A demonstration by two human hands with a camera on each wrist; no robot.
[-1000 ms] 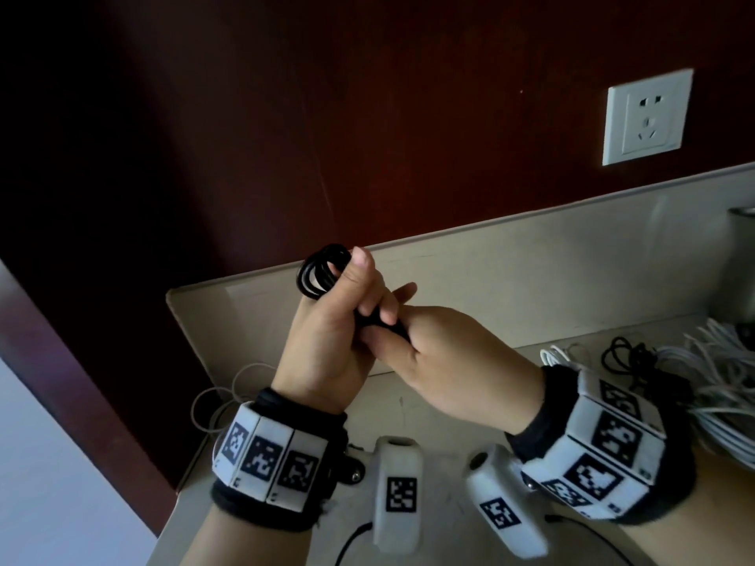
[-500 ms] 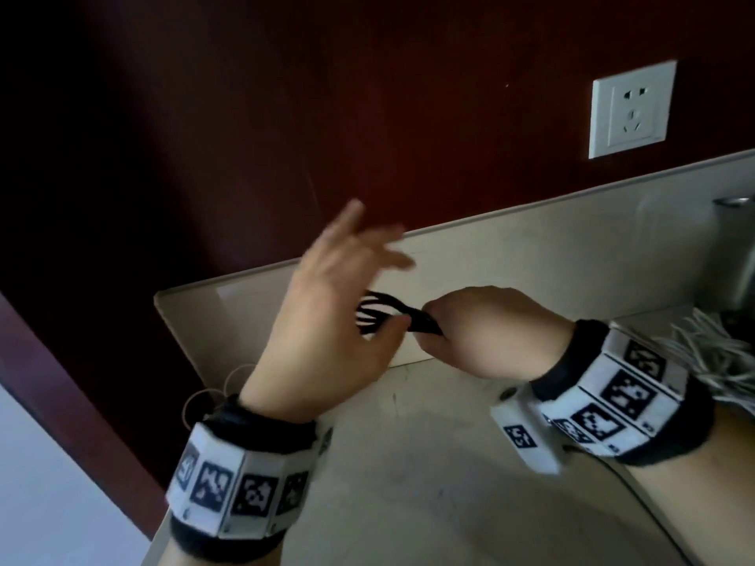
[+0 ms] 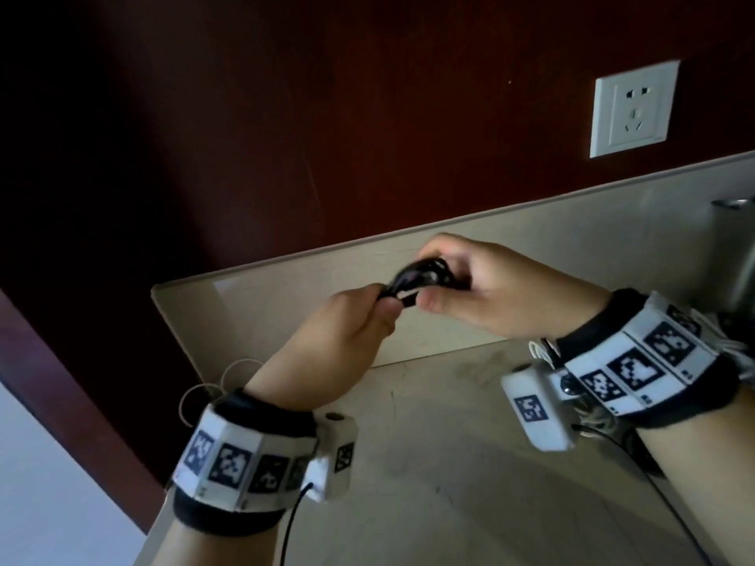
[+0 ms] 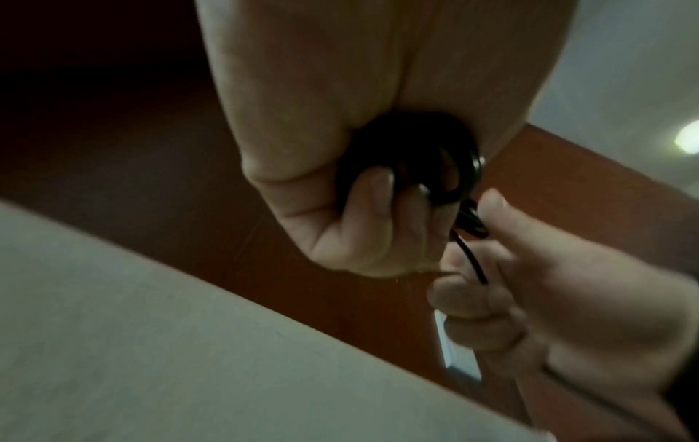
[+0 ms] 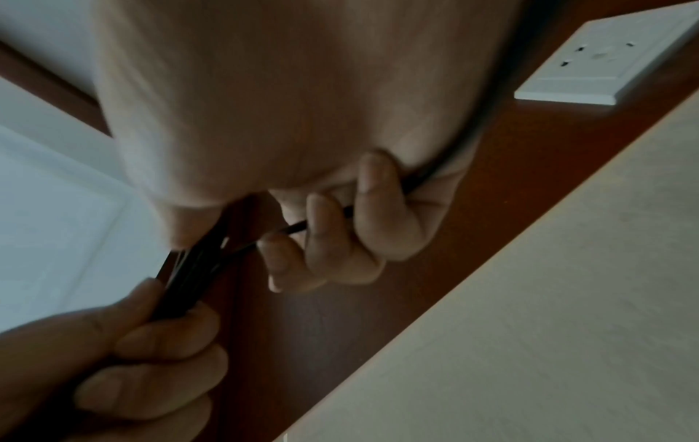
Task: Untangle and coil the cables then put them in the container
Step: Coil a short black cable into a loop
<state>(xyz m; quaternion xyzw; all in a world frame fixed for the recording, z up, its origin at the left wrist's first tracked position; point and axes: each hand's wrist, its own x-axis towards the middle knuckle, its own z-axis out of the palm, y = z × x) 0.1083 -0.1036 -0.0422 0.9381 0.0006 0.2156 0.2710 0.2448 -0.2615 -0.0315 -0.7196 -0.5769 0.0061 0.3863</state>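
Observation:
A black cable (image 3: 416, 275), wound into a small coil, is held in the air between both hands above the beige table (image 3: 449, 463). My left hand (image 3: 384, 306) grips one side of the bundle of loops (image 5: 189, 281), fingers curled round it. My right hand (image 3: 443, 279) holds the other side, thumb below and fingers curled over the top. In the left wrist view the coil (image 4: 427, 149) sits in my left fingers, and my right hand (image 4: 488, 239) pinches a loose strand (image 4: 469, 257) hanging from it.
A heap of white cables (image 3: 694, 328) lies behind my right wrist. Thin pale cable loops (image 3: 228, 377) lie at the table's left corner. A metal vessel (image 3: 739, 255) stands at the right edge. A wall socket (image 3: 633, 108) is above the table's raised back panel (image 3: 531, 222).
A second ago my left hand held the coil upright; it then opened while the right kept the coil. Now the left grips the bundle again, and both hands sit further right.

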